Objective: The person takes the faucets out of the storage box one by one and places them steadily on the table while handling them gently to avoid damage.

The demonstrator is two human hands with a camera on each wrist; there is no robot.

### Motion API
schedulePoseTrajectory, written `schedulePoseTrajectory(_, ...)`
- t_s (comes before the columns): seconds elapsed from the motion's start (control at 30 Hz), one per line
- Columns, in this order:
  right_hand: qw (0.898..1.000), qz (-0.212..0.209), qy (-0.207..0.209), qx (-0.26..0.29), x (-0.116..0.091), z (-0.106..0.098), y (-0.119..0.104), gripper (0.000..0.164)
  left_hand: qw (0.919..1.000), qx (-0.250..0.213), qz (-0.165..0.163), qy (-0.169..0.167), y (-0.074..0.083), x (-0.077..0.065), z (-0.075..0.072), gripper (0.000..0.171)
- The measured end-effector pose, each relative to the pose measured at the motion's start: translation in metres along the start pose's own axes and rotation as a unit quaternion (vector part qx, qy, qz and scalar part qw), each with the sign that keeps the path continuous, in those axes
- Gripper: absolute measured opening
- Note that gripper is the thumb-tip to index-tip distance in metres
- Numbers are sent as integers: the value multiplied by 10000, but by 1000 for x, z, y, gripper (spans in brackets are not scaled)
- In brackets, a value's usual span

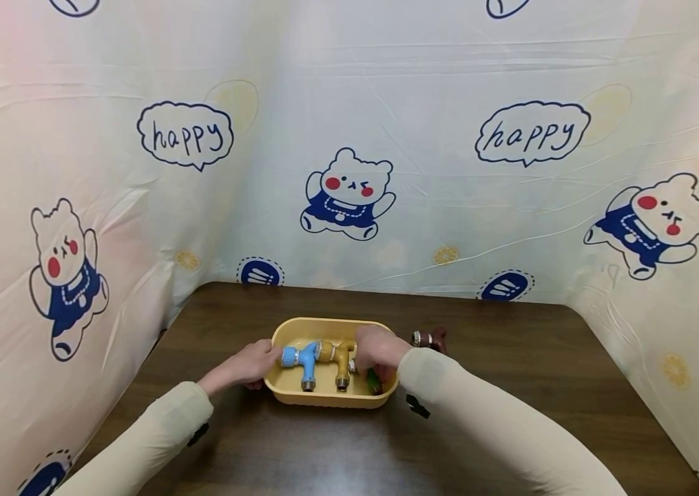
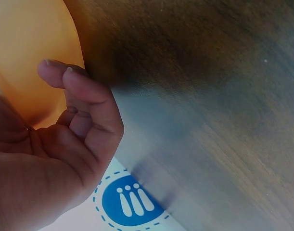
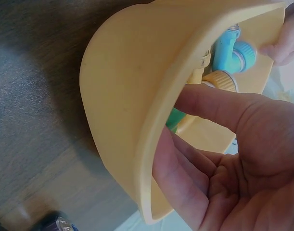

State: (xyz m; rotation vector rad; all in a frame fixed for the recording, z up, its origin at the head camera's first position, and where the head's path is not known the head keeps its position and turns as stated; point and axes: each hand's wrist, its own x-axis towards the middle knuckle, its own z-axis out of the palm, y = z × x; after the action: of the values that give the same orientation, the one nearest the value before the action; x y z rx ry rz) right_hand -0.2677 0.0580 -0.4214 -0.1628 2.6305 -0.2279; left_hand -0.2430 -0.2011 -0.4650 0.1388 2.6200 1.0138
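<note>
A yellow plastic basin (image 1: 330,400) stands on the table with several faucets in it. My left hand (image 1: 255,363) grips its left rim; in the left wrist view the curled fingers (image 2: 89,91) lie against the outer wall. My right hand (image 1: 379,350) reaches inside the right end and holds a green faucet (image 1: 374,383) between thumb and fingers. Most of that faucet is hidden; the right wrist view shows only a green patch. Left of it lie a yellow faucet (image 1: 341,355) and a blue faucet (image 1: 308,359), side by side, spouts toward me.
A dark red-brown faucet (image 1: 434,339) lies on the table just right of the basin. The brown wooden table (image 1: 510,413) extends around it. Printed cloth (image 1: 349,83) with bears and lettering hangs behind and along both sides.
</note>
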Motion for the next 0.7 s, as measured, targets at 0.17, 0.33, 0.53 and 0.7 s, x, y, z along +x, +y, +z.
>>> schedulePoseTrajectory(0.17, 10000, 9, -16, 35, -1, -1, 0, 17, 10000, 10, -9, -20, 0, 1, 0, 30)
schedulePoseTrajectory(0.33, 10000, -5, -15, -8, -1, -3, 0, 19, 10000, 18, -10, -25, -2, 2, 0, 29)
schedulePoseTrajectory(0.53, 10000, -57, -40, 62, 0, -5, 0, 18, 10000, -56, 20, -32, -1, 1, -1, 29)
schedulePoseTrajectory(0.7, 9999, -137, -9, 59, -2, -5, 1, 18, 10000, -47, 1, -44, -2, 1, 0, 29)
